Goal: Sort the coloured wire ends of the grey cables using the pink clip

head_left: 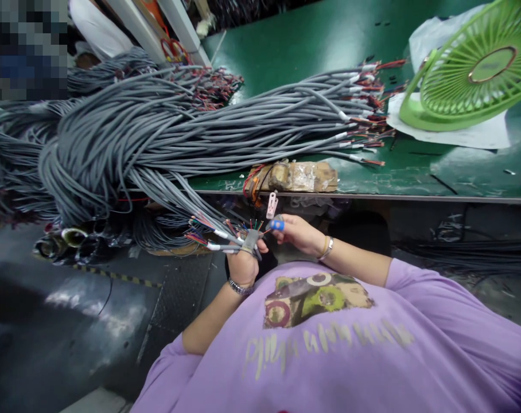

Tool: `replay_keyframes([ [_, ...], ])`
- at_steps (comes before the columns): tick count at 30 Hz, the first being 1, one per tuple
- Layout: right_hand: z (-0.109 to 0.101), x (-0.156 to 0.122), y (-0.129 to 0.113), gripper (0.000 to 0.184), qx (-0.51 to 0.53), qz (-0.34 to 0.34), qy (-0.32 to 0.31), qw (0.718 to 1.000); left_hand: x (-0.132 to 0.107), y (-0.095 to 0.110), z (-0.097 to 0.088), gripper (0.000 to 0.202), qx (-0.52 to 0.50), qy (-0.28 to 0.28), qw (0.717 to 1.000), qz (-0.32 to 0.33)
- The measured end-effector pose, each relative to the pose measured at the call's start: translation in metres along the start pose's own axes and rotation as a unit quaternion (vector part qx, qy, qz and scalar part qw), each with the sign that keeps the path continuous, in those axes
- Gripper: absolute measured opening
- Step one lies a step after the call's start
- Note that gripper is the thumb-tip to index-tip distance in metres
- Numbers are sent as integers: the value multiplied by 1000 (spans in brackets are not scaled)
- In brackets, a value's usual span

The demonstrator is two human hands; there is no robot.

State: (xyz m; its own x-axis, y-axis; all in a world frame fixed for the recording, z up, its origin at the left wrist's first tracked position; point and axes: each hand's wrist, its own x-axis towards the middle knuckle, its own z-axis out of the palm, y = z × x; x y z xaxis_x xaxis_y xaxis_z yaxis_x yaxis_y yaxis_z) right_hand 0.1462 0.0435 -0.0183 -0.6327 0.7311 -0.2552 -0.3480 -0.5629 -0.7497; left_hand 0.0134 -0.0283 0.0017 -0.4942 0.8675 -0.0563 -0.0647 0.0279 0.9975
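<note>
My left hand (243, 265) is closed around a few grey cables (221, 234) near their ends, where white sleeves and fanned-out coloured wires (254, 225) show. A grey wrap (251, 241) covers part of its fingers. Beside it on the right, my right hand (301, 234) is pinched close to the wire ends. A small blue piece (277, 225) shows at its fingertips; whether it is worn or held is unclear, and what the fingers grip is hidden. Just above that hand is a pinkish-white clip-like piece (272, 205), below the bench edge.
A large bundle of grey cables (191, 132) lies across the green bench (312, 34), its stripped ends pointing right. A wooden block (314, 176) with a lump on it sits at the front edge. At the right stands a green fan (479, 69) on white paper (467, 135).
</note>
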Motion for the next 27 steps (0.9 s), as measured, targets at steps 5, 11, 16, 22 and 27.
replay_keyframes([
  [5,-11,16,-13,44,59,55,22,997,2,2,-5,23,-36,-70,997,-22],
  [11,-3,25,-15,55,-31,-81,8,996,8,13,0,24,-31,-140,989,-47],
  [16,2,31,-7,58,-47,-134,86,986,13,20,5,26,-44,-143,987,-60],
  [22,3,34,1,59,-35,-192,157,968,14,16,2,24,-38,-158,984,-71],
  [27,0,35,-3,56,77,-100,53,991,15,15,1,23,-29,-175,982,-70],
])
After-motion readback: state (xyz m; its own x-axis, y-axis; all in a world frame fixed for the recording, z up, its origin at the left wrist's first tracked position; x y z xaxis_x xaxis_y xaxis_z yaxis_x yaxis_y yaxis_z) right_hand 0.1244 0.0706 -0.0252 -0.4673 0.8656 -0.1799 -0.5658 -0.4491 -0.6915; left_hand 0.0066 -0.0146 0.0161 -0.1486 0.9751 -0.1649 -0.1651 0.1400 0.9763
